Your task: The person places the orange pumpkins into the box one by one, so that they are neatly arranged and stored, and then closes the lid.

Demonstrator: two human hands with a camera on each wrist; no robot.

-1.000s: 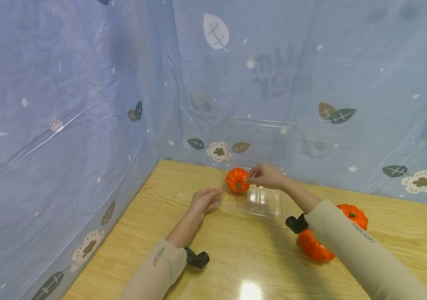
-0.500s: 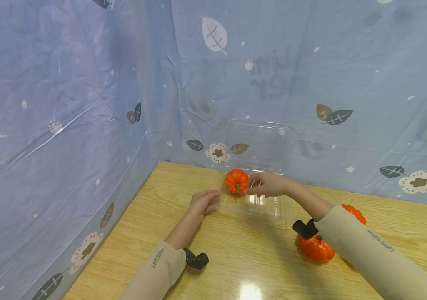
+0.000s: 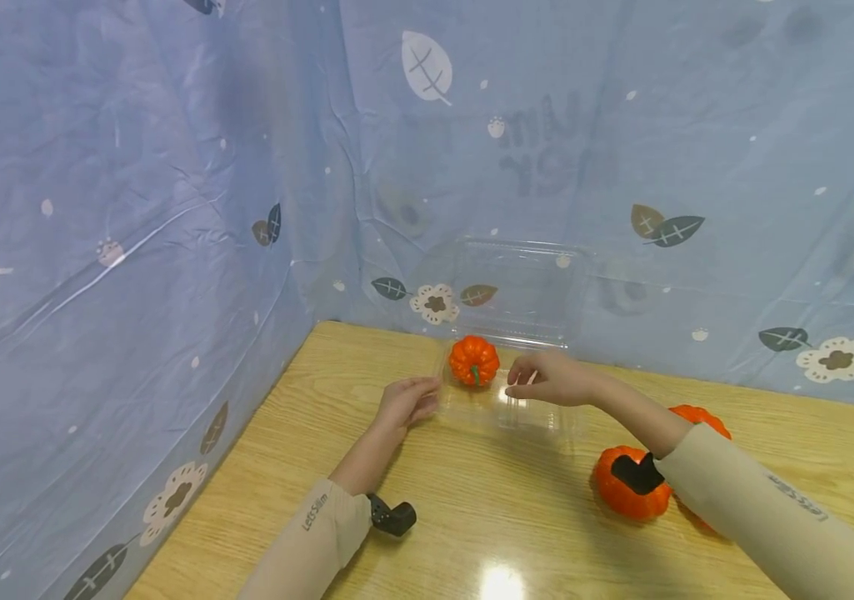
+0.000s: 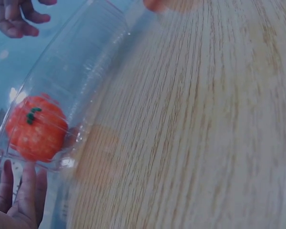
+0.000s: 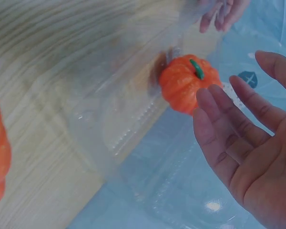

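Observation:
A small orange pumpkin (image 3: 474, 361) with a green stem sits in the left part of a clear plastic clamshell box (image 3: 464, 410), whose lid (image 3: 520, 287) stands raised at the back. My left hand (image 3: 402, 403) is at the box's left side; in the left wrist view its fingertips (image 4: 28, 176) touch the wall beside the pumpkin. Over the right part of the box hovers my right hand (image 3: 556, 379), holding nothing. Its fingers (image 5: 224, 129) are relaxed and spread in the right wrist view, apart from the pumpkin.
Two more orange pumpkins lie on the wooden table (image 3: 471, 517) at the right: a nearer pumpkin (image 3: 621, 496) and a farther pumpkin (image 3: 700, 414), both partly covered by the right sleeve and wrist camera. A blue patterned curtain (image 3: 307, 167) hangs behind and to the left.
My right hand has let go of the pumpkin in the box and drawn back to the right. The left hand stays at the box's left side.

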